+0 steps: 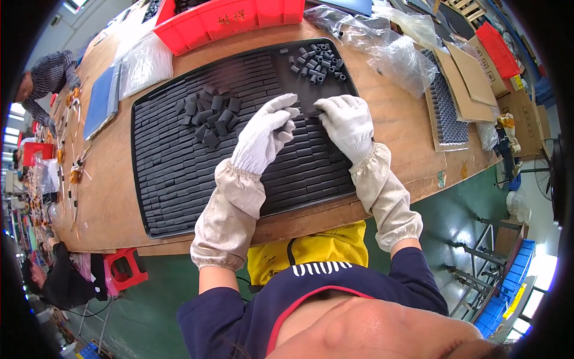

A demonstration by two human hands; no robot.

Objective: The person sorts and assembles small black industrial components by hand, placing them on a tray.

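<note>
A shallow black tray (134, 173) lies before me, filled with tight rows of black cylindrical pieces (197, 173). My left hand (263, 134), in a white glove, hovers over the middle of the tray with its fingers curled together. Close by on the right, my right hand (348, 125), gloved too, has bent fingers gathered at the edge of the rows. Whatever either hand holds is hidden by the fingers. Loose black pieces (209, 116) are heaped on the rows left of my hands. Short black tubes (317, 61) lie scattered in the tray's far right corner.
A red bin (230, 21) stands behind the tray. Clear plastic bags (400, 57) and cardboard sheets (463, 84) lie to the right. At left are a blue flat pack (101, 102) and another person (51, 81) at work. A red stool (127, 268) is below the table edge.
</note>
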